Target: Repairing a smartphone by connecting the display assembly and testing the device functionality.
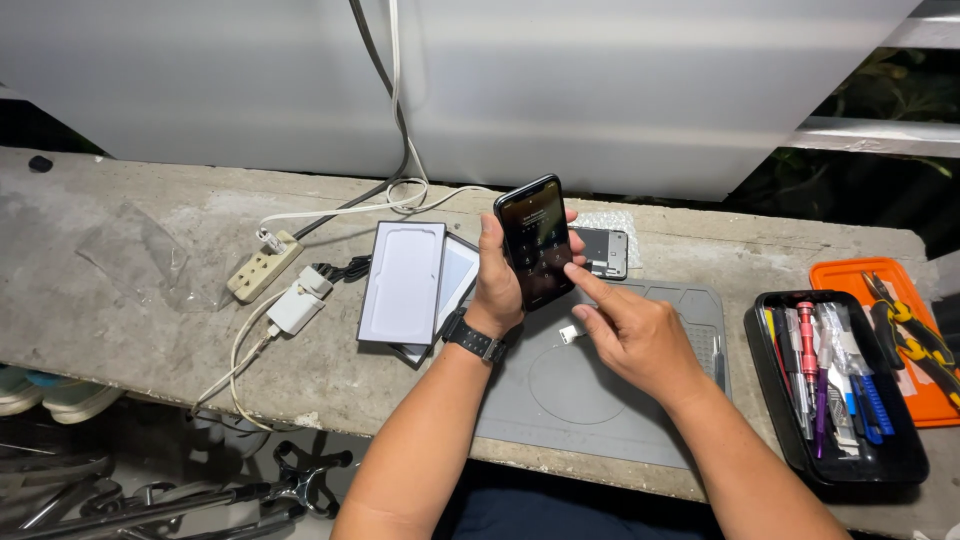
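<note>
My left hand (497, 285) holds a black smartphone (536, 240) upright above a grey work mat (600, 395); its screen is lit and shows a keypad. A dark watch sits on that wrist. My right hand (632, 330) points its index finger at the lower right of the screen, fingertip touching or almost touching the glass. A small white part (569, 334) lies on the mat just under the phone.
A white phone box lid and tray (405, 285) lie left of the mat. A power strip (262, 266) and white charger (296, 308) with cables sit further left. A second phone body (604, 250) lies behind. A black tool tray (835, 385) and an orange lid (905, 340) stand at right.
</note>
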